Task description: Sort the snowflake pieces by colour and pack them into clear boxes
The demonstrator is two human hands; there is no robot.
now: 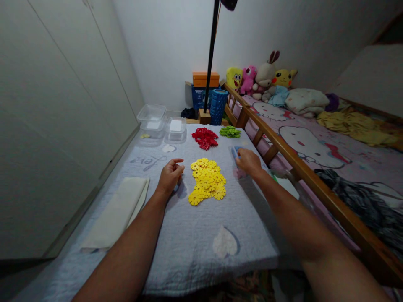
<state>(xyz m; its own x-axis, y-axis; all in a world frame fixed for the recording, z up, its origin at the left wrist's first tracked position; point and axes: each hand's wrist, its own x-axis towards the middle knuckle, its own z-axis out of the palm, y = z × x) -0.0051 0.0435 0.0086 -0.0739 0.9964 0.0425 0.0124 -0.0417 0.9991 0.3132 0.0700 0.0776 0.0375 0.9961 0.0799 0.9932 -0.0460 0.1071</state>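
Yellow flower-shaped plastic pieces (208, 180) lie in a flat heap on the cloth between my hands. My left hand (170, 175) is just left of them, low over the cloth, fingers half curled and thumb apart from the forefinger. A bluish patch under its palm is too dim to make out. On the right, my right hand (248, 161) has its fingers closed on a see-through plastic pack (234, 152) with blue and pink in it; blur hides its exact form. Farther back are a heap of red pieces (205, 138) and a smaller green heap (230, 131).
Clear plastic boxes (151, 112) stand at the back left, one holding a little yellow. A folded cream cloth (115, 214) lies at left. A black pole (211, 54) rises behind the table. The wooden bed rail (283, 155) runs close along the right.
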